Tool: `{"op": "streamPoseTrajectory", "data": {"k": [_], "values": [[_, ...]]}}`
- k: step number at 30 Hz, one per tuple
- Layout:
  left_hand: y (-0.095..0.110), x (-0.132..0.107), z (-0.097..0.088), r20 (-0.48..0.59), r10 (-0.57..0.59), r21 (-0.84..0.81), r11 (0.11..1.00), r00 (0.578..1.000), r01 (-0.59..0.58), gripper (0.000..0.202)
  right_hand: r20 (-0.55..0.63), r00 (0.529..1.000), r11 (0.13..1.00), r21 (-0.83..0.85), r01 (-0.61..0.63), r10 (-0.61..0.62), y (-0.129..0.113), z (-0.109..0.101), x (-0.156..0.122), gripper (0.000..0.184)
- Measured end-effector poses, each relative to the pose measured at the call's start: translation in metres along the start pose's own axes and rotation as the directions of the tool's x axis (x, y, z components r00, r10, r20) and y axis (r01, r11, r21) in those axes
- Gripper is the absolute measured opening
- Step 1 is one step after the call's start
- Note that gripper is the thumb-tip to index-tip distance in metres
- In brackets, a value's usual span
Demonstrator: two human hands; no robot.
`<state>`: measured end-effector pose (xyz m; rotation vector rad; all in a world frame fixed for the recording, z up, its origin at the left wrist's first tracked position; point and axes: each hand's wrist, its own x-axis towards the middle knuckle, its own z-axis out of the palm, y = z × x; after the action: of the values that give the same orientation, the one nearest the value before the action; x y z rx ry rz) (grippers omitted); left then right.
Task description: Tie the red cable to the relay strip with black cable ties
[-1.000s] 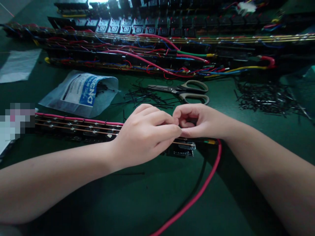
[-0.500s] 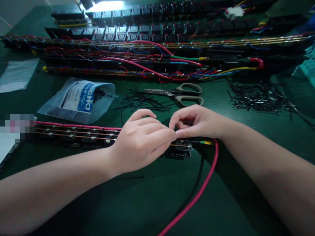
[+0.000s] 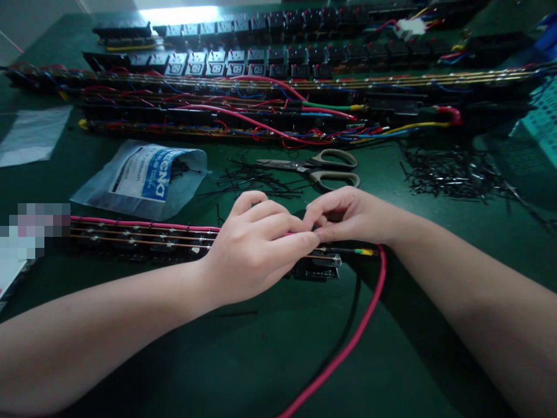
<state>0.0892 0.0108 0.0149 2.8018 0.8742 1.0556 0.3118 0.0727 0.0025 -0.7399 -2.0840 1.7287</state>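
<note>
A long black strip of sockets (image 3: 141, 247) with bare copper-coloured rods lies across the table under my hands. A thick red cable (image 3: 363, 325) runs along its far edge and bends off the right end toward me. My left hand (image 3: 255, 252) lies over the strip, its fingers closed together; a bit of red shows between them. Thumb and forefinger of my right hand (image 3: 343, 217) pinch together at the left fingertips. What either pinch holds is hidden. Beside my right hand is a yellow-green sleeved lead end (image 3: 365, 252). Black cable ties (image 3: 256, 180) lie loose beyond my hands.
Scissors (image 3: 313, 166) lie beyond my right hand. A printed plastic bag (image 3: 143, 180) of black ties is at left, a heap of black offcuts (image 3: 448, 174) at right. Several wired socket strips (image 3: 243, 87) line the back. A teal basket (image 3: 542, 130) stands far right.
My left fingers have shifted slightly, opening a gap that shows red between them. My right hand still pinches at the same spot. The view has moved slightly.
</note>
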Motion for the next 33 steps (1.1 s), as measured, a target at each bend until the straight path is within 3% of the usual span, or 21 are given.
{"op": "streamPoseTrajectory", "data": {"k": [10,17,24,33], "values": [[0.001,-0.002,0.0,0.037,-0.057,-0.002,0.998,0.998,0.058,0.011,0.0,1.0,0.999,0.013,0.029,-0.029,0.003,0.0,0.001,0.019],[0.001,0.004,0.001,0.148,-0.21,-0.081,0.971,0.966,0.224,0.012,-0.028,0.999,0.999,-0.007,0.044,-0.044,0.005,0.001,0.003,0.024],[0.001,0.006,0.0,0.159,-0.296,-0.13,0.939,0.942,0.317,0.015,-0.014,1.0,1.0,-0.013,0.026,-0.026,0.004,0.001,0.004,0.021],[-0.001,0.009,-0.006,0.167,-0.303,-0.167,0.929,0.938,0.33,0.015,-0.029,0.998,0.996,-0.073,0.055,-0.057,0.001,0.001,0.004,0.015]]}}
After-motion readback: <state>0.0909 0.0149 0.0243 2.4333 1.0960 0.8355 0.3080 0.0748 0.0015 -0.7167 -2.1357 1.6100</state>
